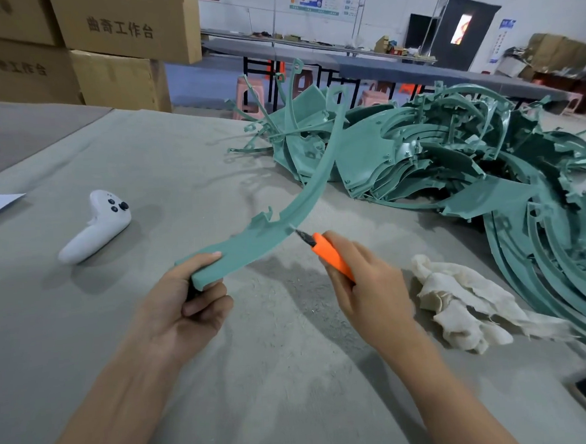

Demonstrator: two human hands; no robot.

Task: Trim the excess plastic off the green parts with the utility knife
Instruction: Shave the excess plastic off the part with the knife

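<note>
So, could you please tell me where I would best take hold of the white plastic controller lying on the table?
The white plastic controller lies flat on the grey table, free on all sides. Probably grip its slim handle from above, pinching across its narrow width; the wider head carries the buttons.

My left hand [183, 305] grips one end of a curved green part [277, 216] above the table [143, 155]. My right hand [367, 286] holds the orange knife [328, 254], blade tip at the part's lower edge.

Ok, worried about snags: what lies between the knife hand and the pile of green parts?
A crumpled white cloth lies on the table between the right hand and the pile of green parts, in the head view.
</note>
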